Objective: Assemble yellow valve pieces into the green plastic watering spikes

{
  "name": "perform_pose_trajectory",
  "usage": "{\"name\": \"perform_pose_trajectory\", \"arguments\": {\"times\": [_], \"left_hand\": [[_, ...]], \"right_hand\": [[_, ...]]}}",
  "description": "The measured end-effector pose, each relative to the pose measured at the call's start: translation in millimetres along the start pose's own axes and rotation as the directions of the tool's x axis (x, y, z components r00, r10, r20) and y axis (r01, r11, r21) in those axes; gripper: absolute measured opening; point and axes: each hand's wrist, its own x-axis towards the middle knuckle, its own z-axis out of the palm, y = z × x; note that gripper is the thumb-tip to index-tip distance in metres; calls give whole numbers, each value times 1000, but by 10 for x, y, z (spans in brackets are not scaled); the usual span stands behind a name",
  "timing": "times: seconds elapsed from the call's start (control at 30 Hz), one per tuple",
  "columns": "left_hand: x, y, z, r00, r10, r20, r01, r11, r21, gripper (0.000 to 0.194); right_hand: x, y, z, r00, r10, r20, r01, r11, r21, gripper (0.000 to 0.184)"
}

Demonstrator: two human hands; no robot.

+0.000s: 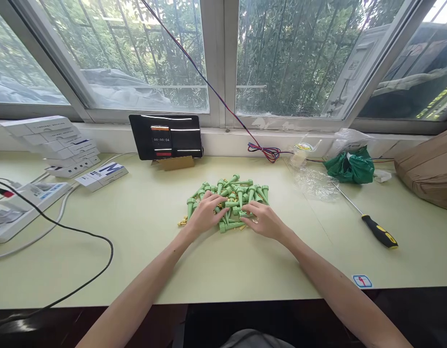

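Note:
A heap of green tapered plastic spikes (239, 193) with wide caps lies on the pale table, with small yellow pieces (182, 222) among and beside them. My left hand (208, 212) rests at the heap's left side, fingers and thumb spread over the spikes. At the right side, my right hand (264, 220) reaches in with thumb and fingers apart, close around the end of one spike (242, 214). Whether it touches that spike I cannot tell. Both sets of fingertips hide parts of the heap.
A dark tablet (189, 137) stands behind the heap, a phone timer showing on it. White boxes (69, 147), a power strip (31, 212) and a black cable (96, 235) are left. Rightward lie a screwdriver (379, 232), green bag (350, 166), clear plastic (315, 183) and brown package (426, 166).

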Motion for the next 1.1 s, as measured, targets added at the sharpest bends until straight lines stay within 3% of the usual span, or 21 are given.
{"name": "perform_pose_trajectory", "arguments": {"times": [0.27, 0.67, 1.1], "left_hand": [[-19, 3, -12, 995, 38, -91, -40, 999, -14, 22], [-16, 70, -100, 981, -13, -194, -2, 997, -76, 22], [-9, 84, -121, 915, -115, -388, 85, 992, -94, 24]], "right_hand": [[8, -32, -101, 996, 10, 91, -7, 999, -37, 2], [-14, -36, -307, 950, 103, 294, -76, 992, -104, 8], [-48, 33, -248, 925, 129, 357, -84, 987, -140, 10]]}}
